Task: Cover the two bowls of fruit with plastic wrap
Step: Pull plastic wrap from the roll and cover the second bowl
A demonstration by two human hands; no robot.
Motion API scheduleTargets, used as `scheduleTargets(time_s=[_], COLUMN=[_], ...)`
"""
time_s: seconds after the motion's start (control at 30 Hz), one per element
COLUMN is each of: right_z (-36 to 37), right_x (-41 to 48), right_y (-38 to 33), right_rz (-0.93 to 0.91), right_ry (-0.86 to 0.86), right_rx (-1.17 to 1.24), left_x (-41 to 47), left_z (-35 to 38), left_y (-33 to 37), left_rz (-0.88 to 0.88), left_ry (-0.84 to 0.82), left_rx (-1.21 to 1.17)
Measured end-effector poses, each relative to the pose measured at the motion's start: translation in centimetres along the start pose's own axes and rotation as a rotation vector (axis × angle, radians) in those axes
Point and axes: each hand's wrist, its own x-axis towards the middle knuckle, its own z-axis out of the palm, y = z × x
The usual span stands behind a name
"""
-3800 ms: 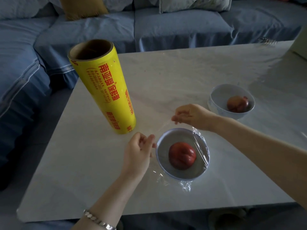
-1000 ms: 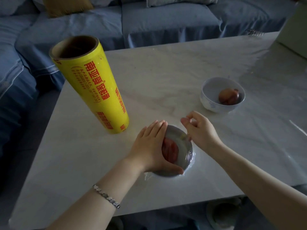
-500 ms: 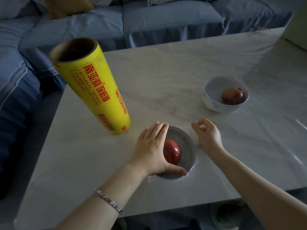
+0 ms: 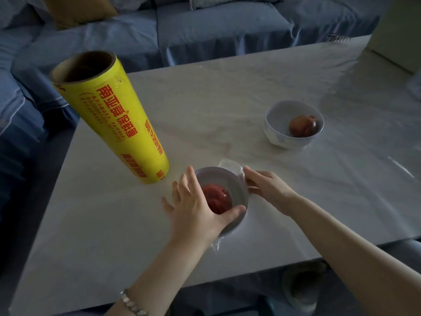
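A white bowl (image 4: 237, 190) with a red fruit (image 4: 217, 200) sits near the table's front edge, clear plastic wrap (image 4: 230, 166) stretched over it. My left hand (image 4: 193, 206) cups the bowl's left side, thumb across the near rim, fingers spread. My right hand (image 4: 266, 187) presses flat against the bowl's right side on the wrap. A second white bowl (image 4: 276, 131) holding a brownish-red fruit (image 4: 303, 128) stands uncovered at the right. The yellow roll of plastic wrap (image 4: 118, 117) stands upright to the left of the near bowl.
The pale marble table (image 4: 205, 99) has its front edge just below my forearms. A blue sofa (image 4: 205, 26) wraps the far and left sides. A pale box-like object (image 4: 401, 30) sits at the far right corner.
My right hand has moved from hovering beside the bowl onto its right side. My left hand slid lower around the left rim, and a wrap flap shows at the far rim.
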Motion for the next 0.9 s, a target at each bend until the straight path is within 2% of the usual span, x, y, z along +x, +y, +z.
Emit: scheduleTargets(time_s=[0.1, 0.17, 0.27, 0.4, 0.5, 0.77, 0.9], right_z=[1.0, 1.4, 1.9, 1.9, 1.7, -0.4, 0.5], right_x=[0.7, 0.9, 0.4, -0.3, -0.5, 1.2, 3.3], right_y=[-0.5, -0.4, -0.3, -1.2, -1.8, -0.6, 0.2], right_rz=[-0.081, -0.123, -0.228, -0.328, -0.294, -0.254, -0.197], right_ry=[0.027, 0.106, 0.242, 0.319, 0.307, 0.457, 0.499], right_rx=[-0.16, -0.147, -0.147, -0.158, -0.104, -0.315, -0.301], left_x=[0.9, 2.0, 3.7, 4.2, 4.1, 3.8, 3.5], left_z=[-1.8, -2.4, -1.8, -0.8, -0.4, -0.5, -0.3], left_y=[-0.7, -1.0, -1.1, -1.6, -1.7, -1.5, -1.1], left_rz=[0.243, 0.411, 0.526, 0.542, 0.522, 0.5, 0.436], left_ry=[-0.146, -0.261, -0.331, -0.235, -0.175, -0.17, -0.157], left_rx=[0.082, 0.197, 0.353, 0.33, 0.286, 0.276, 0.248])
